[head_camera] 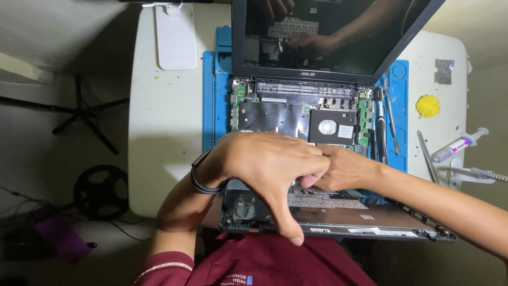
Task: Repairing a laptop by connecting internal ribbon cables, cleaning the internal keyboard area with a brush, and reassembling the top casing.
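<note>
Head view | our left hand and right hand meet, fingers bent, pressing on the grey laptop keyboard cover | it tilts at the counter's near edge, by the open black laptop base | step: working the cover, we think | next: small, gentle moves

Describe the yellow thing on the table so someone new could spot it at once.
Start at the opened black laptop on the blue rubber work mat, then look right, past the mat's edge, onto the white table. The yellow putty-like blob lies there alone, the only yellow thing, above the white syringe.
</note>
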